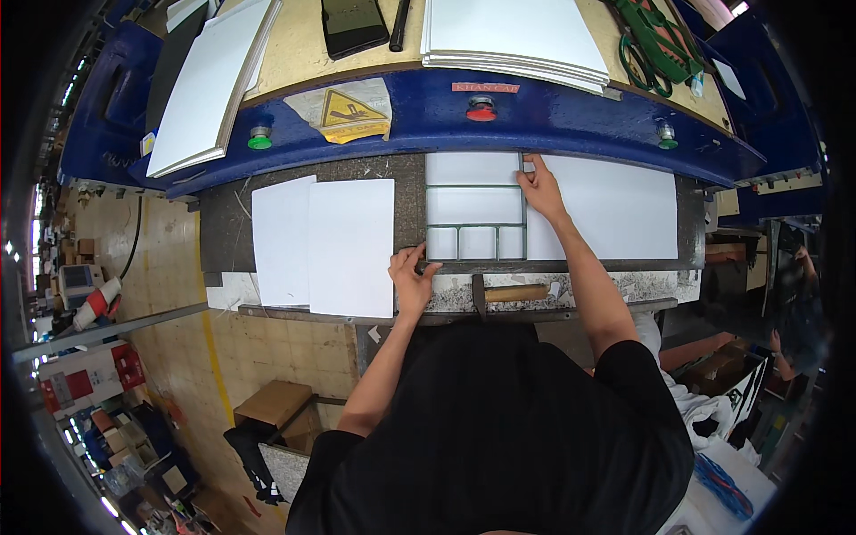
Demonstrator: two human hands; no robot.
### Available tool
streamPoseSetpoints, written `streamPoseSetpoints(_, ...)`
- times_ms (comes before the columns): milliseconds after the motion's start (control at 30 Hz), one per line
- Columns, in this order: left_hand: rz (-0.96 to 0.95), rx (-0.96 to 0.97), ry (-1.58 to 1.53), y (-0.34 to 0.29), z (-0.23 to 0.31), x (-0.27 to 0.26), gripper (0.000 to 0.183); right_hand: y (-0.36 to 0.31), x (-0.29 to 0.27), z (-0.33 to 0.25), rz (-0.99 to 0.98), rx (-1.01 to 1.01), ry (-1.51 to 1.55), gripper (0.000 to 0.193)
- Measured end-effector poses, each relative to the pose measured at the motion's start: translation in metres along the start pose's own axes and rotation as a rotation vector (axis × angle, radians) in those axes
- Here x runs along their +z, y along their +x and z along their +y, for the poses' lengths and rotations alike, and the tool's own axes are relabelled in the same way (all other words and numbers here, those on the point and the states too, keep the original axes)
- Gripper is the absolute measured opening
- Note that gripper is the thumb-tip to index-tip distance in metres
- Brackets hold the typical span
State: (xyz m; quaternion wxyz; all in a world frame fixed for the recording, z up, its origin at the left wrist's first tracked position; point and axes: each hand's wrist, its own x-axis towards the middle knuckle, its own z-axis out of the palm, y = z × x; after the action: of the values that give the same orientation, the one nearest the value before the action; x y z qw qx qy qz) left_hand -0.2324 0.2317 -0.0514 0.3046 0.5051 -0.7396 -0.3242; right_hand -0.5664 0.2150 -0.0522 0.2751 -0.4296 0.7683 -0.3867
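A dark green cutting die (477, 186), a thin-walled rectangular frame split into several compartments, lies on the dark bed of a blue press. White sheet shows through its openings. The thumb and fingers of my left hand (411, 283) close around the die's near left corner. Higher up, my right hand (542, 190) pinches the die's right side near its far corner. Right of the die, a large white sheet (606, 209) lies flat, partly under my right hand and forearm. Two overlapping white sheets (351, 245) lie left of my left hand.
Across the far side runs the blue press beam with a red button (481, 109) and green buttons (259, 137). On the ledge above are a phone (355, 25), paper stacks (513, 40) and green-handled scissors (635, 64). A wooden-handled tool (513, 292) lies along the near edge.
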Motion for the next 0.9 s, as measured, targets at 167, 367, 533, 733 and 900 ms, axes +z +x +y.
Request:
streamPoseSetpoints(167,-0.001,-0.007,-0.007,0.001,-0.002,0.0,0.046,0.001,0.002,-0.001,0.008,0.003,-0.01,0.032)
streamPoseSetpoints(367,-0.009,-0.025,0.006,0.002,-0.006,0.003,0.047,-0.004,0.012,0.003,0.116,-0.033,-0.026,0.033)
streamPoseSetpoints(533,-0.025,-0.048,0.06,0.001,-0.004,0.002,0.054,-0.004,0.017,0.002,0.165,0.009,-0.018,0.028)
streamPoseSetpoints(733,-0.093,-0.057,0.091,0.005,-0.003,-0.001,0.056,-0.006,0.018,0.005,0.197,-0.016,-0.029,0.029)
streamPoseSetpoints(900,-0.125,-0.11,0.054,0.01,0.003,-0.005,0.056,-0.007,0.017,0.003,0.24,-0.059,-0.048,0.026)
